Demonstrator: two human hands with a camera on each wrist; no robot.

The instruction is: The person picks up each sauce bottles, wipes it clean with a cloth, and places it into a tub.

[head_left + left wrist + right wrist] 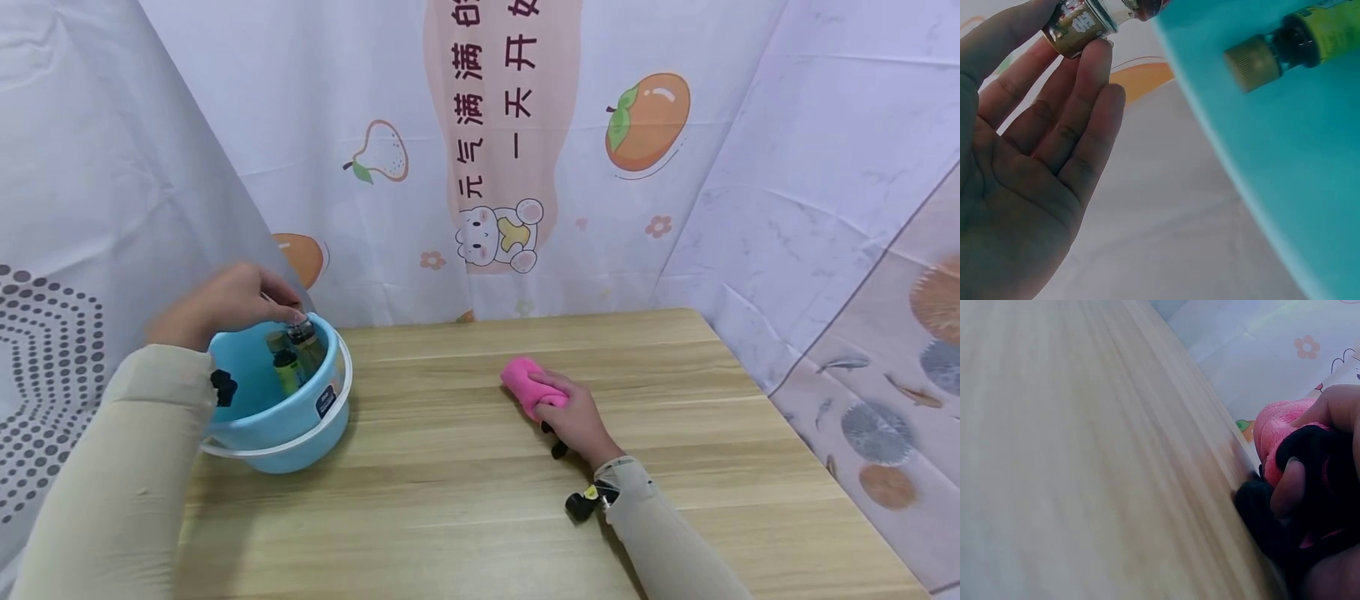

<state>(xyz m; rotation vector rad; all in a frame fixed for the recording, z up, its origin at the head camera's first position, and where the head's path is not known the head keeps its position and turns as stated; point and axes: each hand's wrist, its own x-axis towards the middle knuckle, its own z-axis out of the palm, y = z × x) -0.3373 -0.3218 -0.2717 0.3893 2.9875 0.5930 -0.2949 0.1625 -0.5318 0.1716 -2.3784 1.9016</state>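
At the left, my left hand [236, 302] reaches over the rim of a light blue bucket [300, 450]. Its thumb and fingertips pinch the gold-brown cap [1075, 31] of a glass bottle [309, 346], whose lower part is inside the bucket in the head view. Beside that bottle stands another bottle [288, 375] with a yellow-green label and a ribbed brown cap [1252, 64]. On the right part of the table, my right hand [576, 421] grips a soft, fuzzy pink thing [523, 379] with black parts [1304, 456]; much of it is hidden behind the fingers.
The bucket's white handle [281, 448] hangs down around its front. Both stand on a wood-grain table [420, 467]. A printed curtain [360, 67] hangs along the table's back edge, with more patterned cloth [840, 208] on the right side.
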